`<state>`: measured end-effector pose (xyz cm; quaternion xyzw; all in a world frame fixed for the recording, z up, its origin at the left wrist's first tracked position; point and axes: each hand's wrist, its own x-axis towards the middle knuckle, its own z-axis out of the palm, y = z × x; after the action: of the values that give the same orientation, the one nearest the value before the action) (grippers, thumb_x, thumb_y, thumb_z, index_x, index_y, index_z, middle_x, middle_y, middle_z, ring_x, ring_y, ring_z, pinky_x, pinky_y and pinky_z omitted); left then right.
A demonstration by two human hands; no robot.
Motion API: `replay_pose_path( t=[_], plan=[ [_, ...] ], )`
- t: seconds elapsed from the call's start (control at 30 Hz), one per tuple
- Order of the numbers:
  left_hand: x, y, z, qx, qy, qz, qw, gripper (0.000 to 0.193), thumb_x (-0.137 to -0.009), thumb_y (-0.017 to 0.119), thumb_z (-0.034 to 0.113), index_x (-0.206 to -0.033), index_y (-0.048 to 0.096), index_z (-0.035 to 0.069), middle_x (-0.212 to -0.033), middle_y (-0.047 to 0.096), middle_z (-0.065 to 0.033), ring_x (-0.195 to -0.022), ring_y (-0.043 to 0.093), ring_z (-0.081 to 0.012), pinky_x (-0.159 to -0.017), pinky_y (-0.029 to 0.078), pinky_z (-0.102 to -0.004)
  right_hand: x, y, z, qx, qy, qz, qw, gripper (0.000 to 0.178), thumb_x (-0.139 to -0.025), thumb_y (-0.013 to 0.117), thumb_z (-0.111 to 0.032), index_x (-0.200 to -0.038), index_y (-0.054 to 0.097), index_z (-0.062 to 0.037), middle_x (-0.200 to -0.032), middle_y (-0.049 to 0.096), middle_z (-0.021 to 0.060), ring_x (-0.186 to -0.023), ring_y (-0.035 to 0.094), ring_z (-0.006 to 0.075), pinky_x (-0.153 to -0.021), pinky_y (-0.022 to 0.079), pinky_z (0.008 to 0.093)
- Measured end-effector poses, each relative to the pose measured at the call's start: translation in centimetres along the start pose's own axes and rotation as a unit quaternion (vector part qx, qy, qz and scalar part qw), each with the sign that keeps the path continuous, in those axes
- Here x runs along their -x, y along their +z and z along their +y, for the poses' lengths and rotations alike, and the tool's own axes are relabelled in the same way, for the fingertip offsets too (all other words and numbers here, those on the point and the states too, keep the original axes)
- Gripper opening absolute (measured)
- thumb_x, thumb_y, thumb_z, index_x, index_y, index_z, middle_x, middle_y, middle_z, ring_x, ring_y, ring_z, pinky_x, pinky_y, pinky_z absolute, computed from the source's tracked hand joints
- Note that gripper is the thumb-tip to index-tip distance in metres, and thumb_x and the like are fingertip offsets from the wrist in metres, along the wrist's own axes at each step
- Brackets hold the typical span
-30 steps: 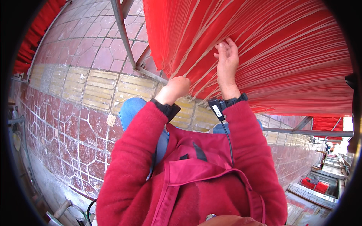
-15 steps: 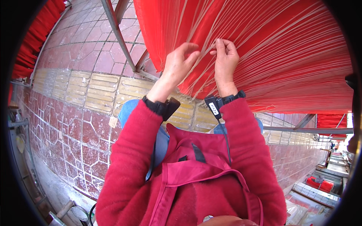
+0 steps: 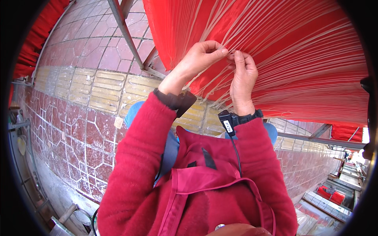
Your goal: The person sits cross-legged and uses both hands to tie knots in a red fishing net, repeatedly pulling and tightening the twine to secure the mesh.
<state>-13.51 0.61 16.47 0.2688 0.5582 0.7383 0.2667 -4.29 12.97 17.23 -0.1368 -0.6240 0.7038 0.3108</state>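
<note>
Red cloth [image 3: 232, 19] hangs before me, with many pale threads [image 3: 275, 43] fanning across it. My left hand [image 3: 201, 58] reaches in from the left, thumb and forefinger pinched together on thin threads. Just to its right, my right hand [image 3: 242, 76] is also closed in a pinch, its fingertips on the same threads. The two sets of fingertips nearly meet. Which strand each hand grips is too fine to make out. Loose thread ends [image 3: 210, 92] dangle at the cloth's near edge, between my wrists.
A metal frame bar [image 3: 128, 37] stands left of the cloth; another rail [image 3: 319, 141] runs at the right. Below are tiled paving [image 3: 86, 133] and a yellow ribbed strip [image 3: 104, 92]. More red cloth [image 3: 37, 31] hangs far left. Black bands with a cable circle my wrists.
My left hand has moved right and its fingers have closed onto the threads beside my right fingertips. My right hand has shifted slightly right and nearer to me.
</note>
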Motion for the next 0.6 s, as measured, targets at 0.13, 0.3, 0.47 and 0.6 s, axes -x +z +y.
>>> replay_pose_path(
  t=[0.13, 0.3, 0.47, 0.6],
  plan=[
    [0.1, -0.2, 0.0, -0.054, -0.008, -0.01, 0.998, 0.025, -0.091, 0.071, 0.024, -0.102, 0.067, 0.002, -0.089, 0.064, 0.0013, -0.083, 0.057, -0.0044, -0.075, 0.045, -0.02, 0.0, -0.2, 0.1, -0.027, 0.005, -0.014, 1.0, 0.018, -0.097, 0.062, -0.021, -0.096, 0.065, -0.003, -0.091, 0.069, 0.0035, -0.087, 0.063, 0.0101, -0.075, 0.049, 0.0226],
    [-0.2, -0.9, 0.1, -0.023, -0.017, 0.004, 1.0, 0.024, -0.09, 0.071, 0.025, -0.099, 0.066, 0.003, -0.087, 0.064, 0.0003, -0.079, 0.057, -0.0049, -0.074, 0.046, -0.0206, 0.3, -0.4, 0.0, -0.105, 0.035, -0.049, 0.993, 0.016, -0.1, 0.056, -0.02, -0.103, 0.061, -0.0043, -0.101, 0.067, 0.0076, -0.099, 0.062, 0.0143, -0.084, 0.051, 0.0298],
    [-0.3, -2.5, 0.7, -0.02, 0.063, 0.027, 0.997, 0.024, -0.093, 0.068, 0.025, -0.101, 0.064, 0.003, -0.093, 0.067, -0.003, -0.091, 0.065, -0.0095, -0.08, 0.05, -0.0228, 0.4, -1.1, -0.2, -0.179, 0.069, -0.126, 0.973, 0.022, -0.105, 0.043, -0.026, -0.104, 0.056, -0.0078, -0.092, 0.065, 0.0092, -0.091, 0.064, 0.0234, -0.096, 0.048, 0.0434],
    [-0.1, -3.9, 0.5, -0.099, 0.079, 0.032, 0.991, 0.023, -0.095, 0.065, 0.022, -0.107, 0.062, 0.002, -0.097, 0.068, -0.0047, -0.095, 0.065, -0.0129, -0.084, 0.052, -0.0262, 0.8, -1.9, 0.4, -0.176, 0.062, -0.163, 0.969, 0.029, -0.106, 0.039, -0.032, -0.104, 0.053, -0.0063, -0.079, 0.061, 0.0077, -0.079, 0.065, 0.0222, -0.09, 0.051, 0.0422]
  ],
)
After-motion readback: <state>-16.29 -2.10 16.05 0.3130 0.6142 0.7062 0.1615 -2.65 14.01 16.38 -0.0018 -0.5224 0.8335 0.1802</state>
